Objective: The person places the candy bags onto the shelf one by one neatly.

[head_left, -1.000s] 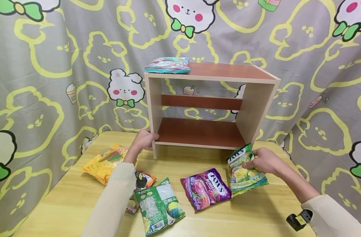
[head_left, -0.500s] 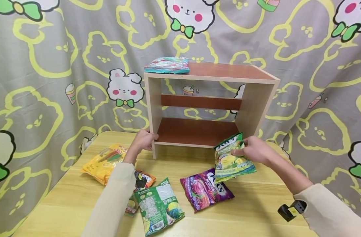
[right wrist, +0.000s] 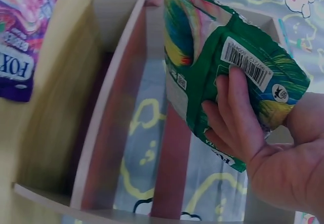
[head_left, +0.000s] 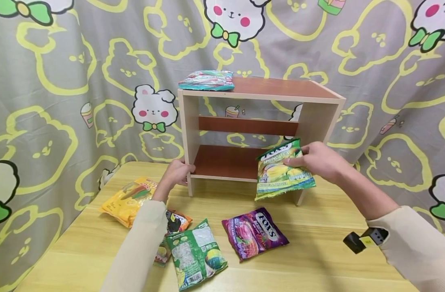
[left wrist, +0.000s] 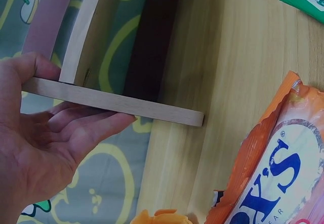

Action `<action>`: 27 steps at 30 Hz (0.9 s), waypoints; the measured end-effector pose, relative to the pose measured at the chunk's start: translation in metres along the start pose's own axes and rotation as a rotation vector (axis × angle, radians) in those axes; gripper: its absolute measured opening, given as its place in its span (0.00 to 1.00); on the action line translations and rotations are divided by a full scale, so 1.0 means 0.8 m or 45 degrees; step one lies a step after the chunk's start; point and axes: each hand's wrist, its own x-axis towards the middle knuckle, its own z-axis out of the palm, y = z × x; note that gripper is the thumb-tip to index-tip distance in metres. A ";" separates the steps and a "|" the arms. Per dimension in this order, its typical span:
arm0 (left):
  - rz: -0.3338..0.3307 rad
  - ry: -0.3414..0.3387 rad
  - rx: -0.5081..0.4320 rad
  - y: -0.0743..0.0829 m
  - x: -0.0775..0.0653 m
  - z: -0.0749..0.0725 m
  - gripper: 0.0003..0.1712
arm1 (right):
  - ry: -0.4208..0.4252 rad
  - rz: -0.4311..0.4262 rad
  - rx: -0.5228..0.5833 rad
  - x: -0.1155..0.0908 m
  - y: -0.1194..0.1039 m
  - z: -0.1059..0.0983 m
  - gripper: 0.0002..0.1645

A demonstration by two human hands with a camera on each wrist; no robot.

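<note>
**Green-and-yellow bag [head_left: 277, 176] held up before the shelf [head_left: 259, 96], more bags down on the desk [head_left: 259, 280]**

Your right hand [head_left: 321, 160] pinches the green-and-yellow bag by its right side, thumb in front and fingers behind. It is off the desk, in front of the right end of the lower board [head_left: 226, 160]; whether any of it is past that board's front edge, you cannot tell. Your left hand [head_left: 178, 172] grips the left side panel [head_left: 191, 125], thumb inside and fingers outside, apparently steadying it.

Judging by how the bags lie, you look to be at an early stage. Seemingly done: the teal bag [head_left: 208, 81], lying at the front left corner of the top board [head_left: 277, 86]. Half done: the bag you hold, not yet set down. Apparently left: the yellow bag [head_left: 129, 202] near the desk's left edge, the orange bag [head_left: 184, 221] to its right and partly hidden, the green bag [head_left: 197, 251] nearer you, the purple bag [head_left: 255, 235] around mid-desk, and a packet [head_left: 162, 254] mostly covered at the green bag's left.
</note>
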 end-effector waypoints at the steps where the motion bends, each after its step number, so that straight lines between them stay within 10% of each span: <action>1: 0.000 0.001 0.003 0.000 0.000 0.000 0.26 | -0.001 0.000 0.016 0.000 -0.004 -0.003 0.35; 27: -0.022 -0.003 -0.019 0.000 0.002 0.001 0.23 | -0.031 -0.052 0.904 -0.020 -0.102 -0.063 0.36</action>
